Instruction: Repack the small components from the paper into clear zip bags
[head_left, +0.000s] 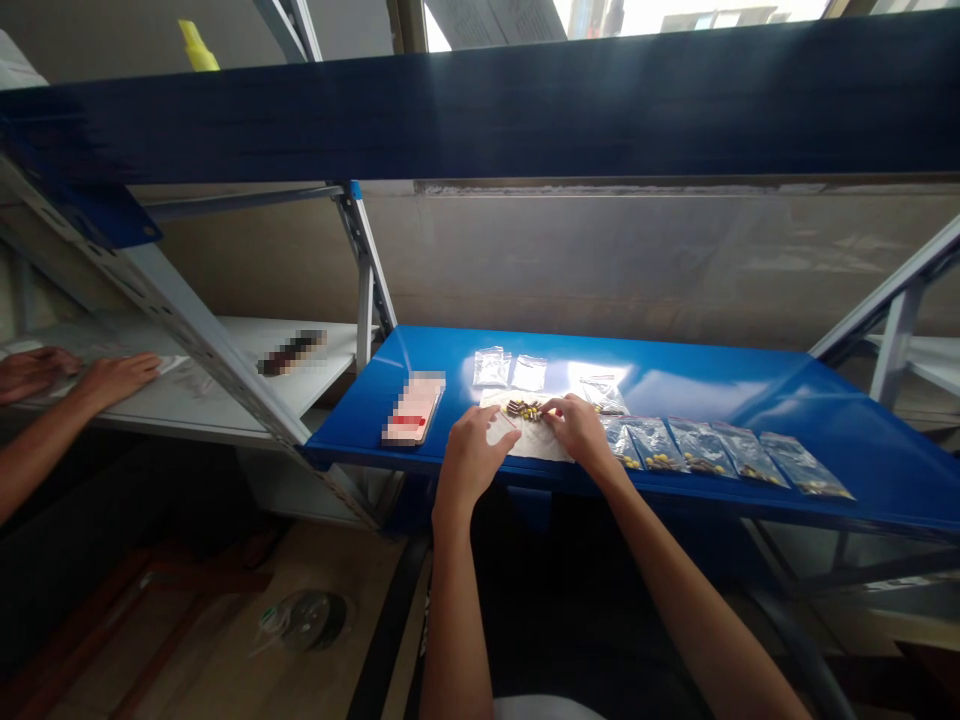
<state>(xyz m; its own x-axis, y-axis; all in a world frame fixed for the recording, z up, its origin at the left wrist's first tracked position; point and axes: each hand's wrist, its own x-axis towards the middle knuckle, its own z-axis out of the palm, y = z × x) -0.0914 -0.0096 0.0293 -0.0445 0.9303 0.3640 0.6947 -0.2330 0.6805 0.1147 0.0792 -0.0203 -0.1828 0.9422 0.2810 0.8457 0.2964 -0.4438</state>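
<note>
A small heap of brown and yellow pieces [524,409], too small to name surely, lies on a whitish sheet [536,443] at the blue shelf's front edge. To its left rests my left hand [474,447], thumb and fingers apart around a bare patch of the sheet. My right hand [579,432] touches the heap's right side, thumb and forefinger close together; whatever is between them is hidden. Beside my right wrist, several clear zip bags [701,450] holding similar pieces form a row. Another clear bag [602,393] lies behind that hand.
Flat clear bags [491,366] lie behind the sheet. A pinkish phone-like object [415,408], partly blurred, is at the left of the blue shelf [750,385]. An upper blue beam [480,120] crosses overhead. Another person's hands [124,378] are over the white shelf [247,400] at left.
</note>
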